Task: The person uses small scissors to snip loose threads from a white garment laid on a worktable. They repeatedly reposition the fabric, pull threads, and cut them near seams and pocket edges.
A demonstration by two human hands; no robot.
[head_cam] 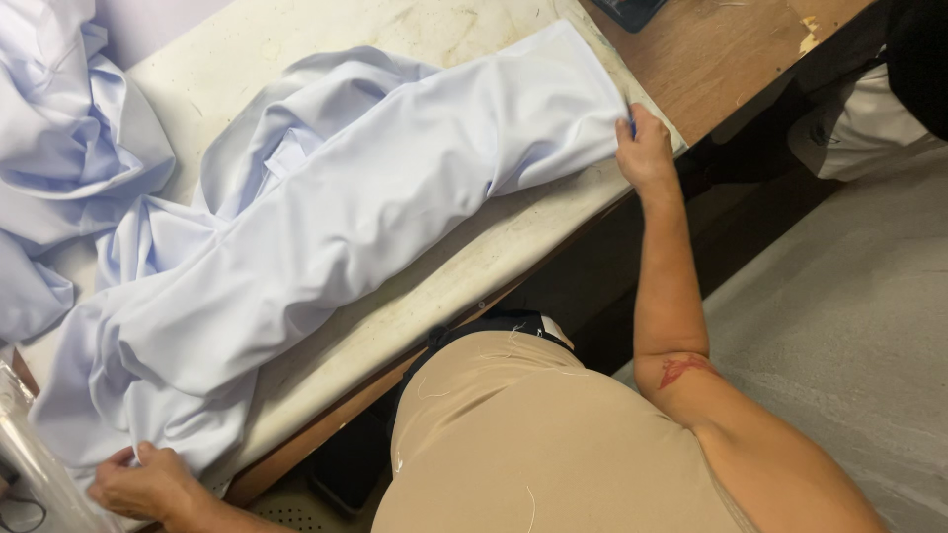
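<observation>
While no box, bin or tray shows in the head view, the pale blue cloth (375, 188) is the item in hand: it lies stretched slantwise across the cream-topped bench (464, 266), from the lower left corner up to the far right edge. The right hand (644, 150) sits at that far end, fingers (632, 120) closed in a pinch on the cloth's hem, right at the bench edge. The left hand (148, 484) is at the near end — fingers curled shut over a bunched fold of the same cloth. Between the two hands the fabric is loosely creased, not flat.

Surroundings: a second heap of pale blue fabric (59, 148) is piled at the upper left of the bench, touching the stretched piece. Clear plastic sheeting (35, 464) lies at the lower left, just beside the left hand. Bare wooden board (721, 49) continues beyond the cream surface at the upper right, with a dark object at the top edge, cut off by the frame — kind cannot be told. Grey concrete floor (849, 296) lies to the right. The person's tan garment (533, 444) fills the lower middle, close against the bench edge.
</observation>
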